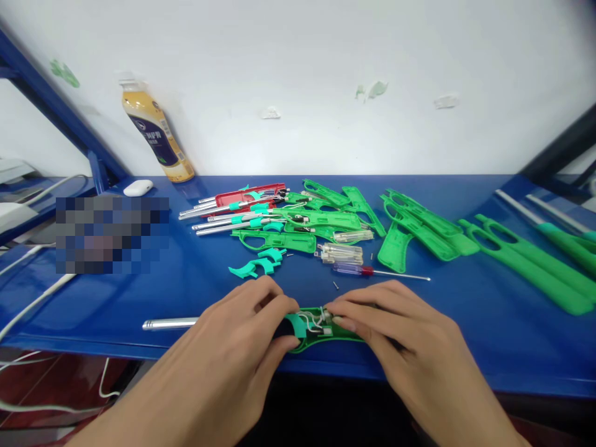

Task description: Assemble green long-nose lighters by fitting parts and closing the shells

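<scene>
In front of me, near the desk's front edge, lies an open green half-shell (pixel 311 343) of a long-nosed lighter. White wires (pixel 307 318) and a teal trigger piece (pixel 295 324) sit in it, and a silver tube (pixel 170 323) sticks out to the left. My left hand (pixel 246 335) grips the shell and trigger piece between thumb and fingers. With its fingertips closed, my right hand (pixel 400 335) pinches a small pale part (pixel 325 316) at the wires' end. The right portion of the shell is hidden beneath that hand.
Behind my hands are loose teal triggers (pixel 256 264), clear cartridges (pixel 342 253), a screwdriver (pixel 354 269) and a small screw (pixel 336 285). Farther back lie green shells (pixel 419 223) and a red shell (pixel 251 194) with tubes. A yellow bottle (pixel 156 133) leans against the wall; a white case (pixel 138 188) is nearby.
</scene>
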